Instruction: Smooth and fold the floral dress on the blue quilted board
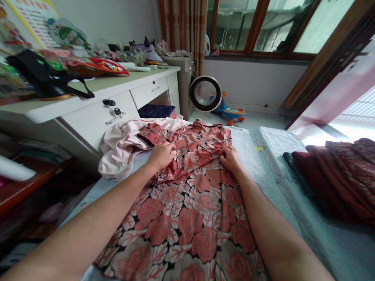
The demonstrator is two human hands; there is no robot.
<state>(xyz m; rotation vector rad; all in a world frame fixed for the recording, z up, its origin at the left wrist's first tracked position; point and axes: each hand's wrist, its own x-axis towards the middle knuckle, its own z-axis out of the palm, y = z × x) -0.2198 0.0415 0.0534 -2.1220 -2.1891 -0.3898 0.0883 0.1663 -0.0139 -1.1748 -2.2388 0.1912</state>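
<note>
A red floral garment (190, 218) lies spread over the light blue bed cover, its far part bunched and folded over itself. My left hand (162, 156) grips the cloth at the left edge of the fold, fingers curled into it. On the opposite edge, my right hand (231, 159) pinches the same garment between thumb and fingers. Cream-pink cloth (123, 144) lies crumpled beyond my left hand and partly under the garment's far left part. Which kind of garment it is, I cannot tell.
Folded dark red clothes (336, 179) are stacked on the bed cover (263, 171) at the right. A cluttered white desk (117, 89) stands left. Past the bed are a washing machine's open round door (206, 93) and a blue ride-on toy (228, 111).
</note>
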